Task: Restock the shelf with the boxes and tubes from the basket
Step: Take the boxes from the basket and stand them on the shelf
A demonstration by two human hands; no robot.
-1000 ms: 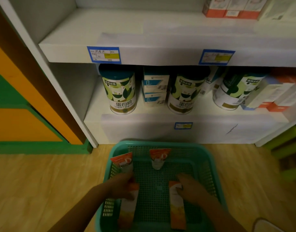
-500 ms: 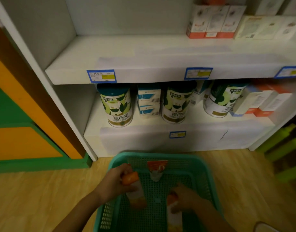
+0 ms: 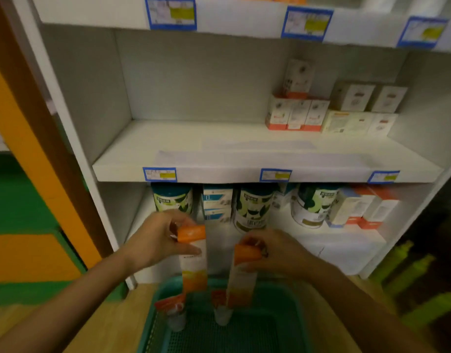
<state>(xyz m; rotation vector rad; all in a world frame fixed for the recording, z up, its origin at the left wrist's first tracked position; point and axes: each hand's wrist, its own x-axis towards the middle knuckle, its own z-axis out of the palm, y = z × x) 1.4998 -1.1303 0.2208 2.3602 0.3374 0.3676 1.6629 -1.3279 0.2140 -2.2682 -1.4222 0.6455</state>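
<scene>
Nearest me, at six o'clock, sits the green basket [image 3: 283,327] on the wooden floor [image 3: 112,324], with two tubes in it: one tube [image 3: 174,312] near its left wall, the other tube [image 3: 223,314] just right of it, both standing cap down. Above the basket I have both hands raised. My left hand [image 3: 155,240], toward nine o'clock of centre, grips a tall white-and-orange box [image 3: 193,261] by its orange top end, so the box hangs upright. My right hand [image 3: 277,253], at about three o'clock from it, pinches a second box [image 3: 241,273] of the same kind by its top; that one tilts slightly, its lower end over the basket. The two boxes are near each other but apart.

Behind the hands, the lowest shelf [image 3: 346,240] carries green-labelled tins [image 3: 255,207] and small cartons. Farther up, toward twelve o'clock, the middle shelf [image 3: 193,143] is bare on its left part, with small white boxes [image 3: 295,113] stacked at two o'clock. Blue price tags [image 3: 160,174] line the shelf edges.
</scene>
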